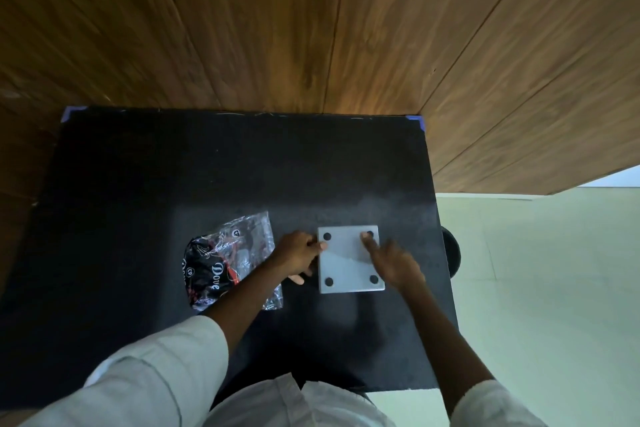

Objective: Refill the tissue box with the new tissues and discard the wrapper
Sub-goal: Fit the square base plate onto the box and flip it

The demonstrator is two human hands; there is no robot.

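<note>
Lying at the left of the black table (pixel 138 184), the crinkled plastic wrapper (pixel 225 260) looks flattened and apparently emptied, partly hidden under the left forearm; it has not been discarded. Just right of it, the left hand (pixel 298 258) presses against the left edge of the tissue box (pixel 349 260), its grip loosely curled with a fingertip resting on top near one of the four dark round pads; it steadies rather than clamps. The box sits right of the table's middle, apparently upside down with its pale base facing up. The right hand (pixel 394 262) is blurred, its fingers spread apart, one touching the far right pad. No loose tissues show, so the refill seems done or nearly so; what remains is turning the box upright and binning the wrapper.
</note>
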